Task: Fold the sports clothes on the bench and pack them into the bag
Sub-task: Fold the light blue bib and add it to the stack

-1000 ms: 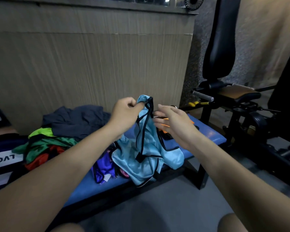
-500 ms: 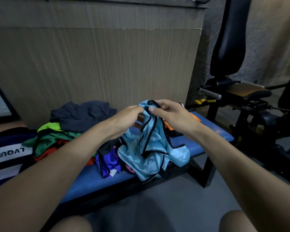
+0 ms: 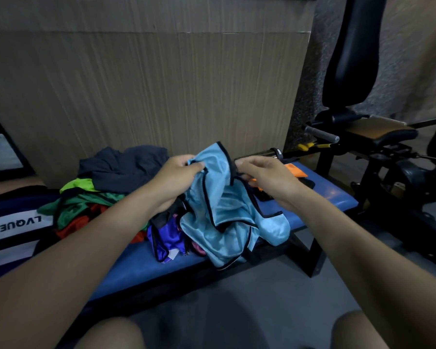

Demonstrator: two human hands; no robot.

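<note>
A light blue sports vest (image 3: 227,217) with black trim hangs crumpled above the blue bench (image 3: 335,197). My left hand (image 3: 179,177) pinches its upper left edge, and my right hand (image 3: 264,175) grips the black trim at its upper right. Its lower part rests on the bench beside a purple garment (image 3: 166,235). A pile of clothes lies at the left: a dark navy piece (image 3: 121,170) on top, with green (image 3: 83,205) and red (image 3: 73,225) pieces under it. A dark bag (image 3: 15,222) with white lettering stands at the far left.
A wood-panel wall runs behind the bench. An orange item (image 3: 296,170) and a black item (image 3: 305,183) lie on the bench's right end. A black gym machine (image 3: 358,96) with a padded seat stands to the right. My knees show at the bottom over the grey floor.
My hands have drawn apart along the vest's top edge, spreading it wider. The camera has tipped down a little.
</note>
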